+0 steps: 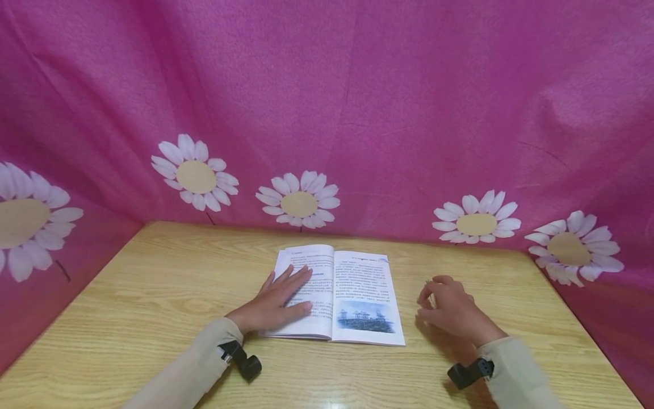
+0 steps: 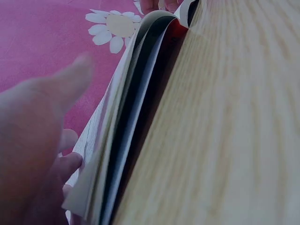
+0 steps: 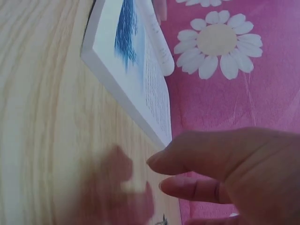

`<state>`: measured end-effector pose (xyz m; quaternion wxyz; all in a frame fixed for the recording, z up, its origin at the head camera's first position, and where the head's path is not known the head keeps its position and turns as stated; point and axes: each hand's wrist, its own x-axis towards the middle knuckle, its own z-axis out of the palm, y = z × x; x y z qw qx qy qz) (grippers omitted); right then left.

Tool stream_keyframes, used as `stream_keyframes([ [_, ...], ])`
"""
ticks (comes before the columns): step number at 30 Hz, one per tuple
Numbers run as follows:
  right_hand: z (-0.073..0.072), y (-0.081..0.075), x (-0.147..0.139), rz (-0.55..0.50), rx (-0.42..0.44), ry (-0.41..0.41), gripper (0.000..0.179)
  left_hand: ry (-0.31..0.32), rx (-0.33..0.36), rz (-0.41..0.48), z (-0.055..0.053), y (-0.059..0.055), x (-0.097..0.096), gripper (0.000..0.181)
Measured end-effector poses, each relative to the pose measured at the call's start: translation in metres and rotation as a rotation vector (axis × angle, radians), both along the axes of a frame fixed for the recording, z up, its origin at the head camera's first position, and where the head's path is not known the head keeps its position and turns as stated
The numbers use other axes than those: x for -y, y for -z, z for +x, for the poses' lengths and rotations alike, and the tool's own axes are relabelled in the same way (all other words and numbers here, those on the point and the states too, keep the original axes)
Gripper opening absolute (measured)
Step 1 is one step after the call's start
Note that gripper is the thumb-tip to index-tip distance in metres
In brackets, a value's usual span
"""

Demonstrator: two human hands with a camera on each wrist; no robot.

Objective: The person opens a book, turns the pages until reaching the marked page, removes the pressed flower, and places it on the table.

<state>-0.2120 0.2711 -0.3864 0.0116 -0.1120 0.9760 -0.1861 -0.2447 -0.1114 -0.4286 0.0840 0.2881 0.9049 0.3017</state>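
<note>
An open book (image 1: pixel 361 284) lies on the table, with printed text on both pages and a blue picture at the bottom of the right page. My left hand (image 1: pixel 276 304) rests on the left page, its fingers spread. In the left wrist view the book's page edges (image 2: pixel 110 154) fan slightly beside that hand. To the right of the book, my right hand (image 1: pixel 452 309) hovers above the table with loosely bent fingers, apart from the book. The right wrist view shows its thumb and index finger separated. A small dark thing (image 3: pixel 162 220) near its fingers is too little to identify.
The wooden table (image 1: pixel 153 284) has a light grain. A pink curtain (image 1: pixel 357 113) with white flowers hangs behind it and along both sides. Black cameras are strapped at both wrists, over beige sleeves (image 1: pixel 189 363).
</note>
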Motion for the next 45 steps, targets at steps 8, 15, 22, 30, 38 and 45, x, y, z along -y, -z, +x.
stream_keyframes([
  [8,0.003,0.002,0.012,-0.053,0.044,-0.012,0.014,-0.107,-0.061,0.136,-0.005,0.0,0.005,0.054],
  [15,0.003,0.007,0.015,-0.038,0.021,-0.054,0.025,-0.271,-0.134,0.153,-0.014,-0.009,0.013,0.075],
  [22,0.003,0.011,0.014,-0.027,0.027,-0.073,0.041,-0.345,-0.081,0.152,-0.016,-0.017,0.017,0.09],
  [30,0.005,0.008,0.016,-0.068,0.07,-0.156,0.067,-0.394,0.004,0.144,-0.016,-0.023,0.019,0.088],
  [38,0.006,0.009,0.017,-0.045,0.087,-0.17,0.073,-0.388,0.011,0.138,-0.014,-0.027,0.019,0.084],
  [45,0.007,0.008,0.018,-0.048,0.119,-0.161,0.075,-0.379,-0.004,0.137,-0.012,-0.031,0.019,0.082],
])
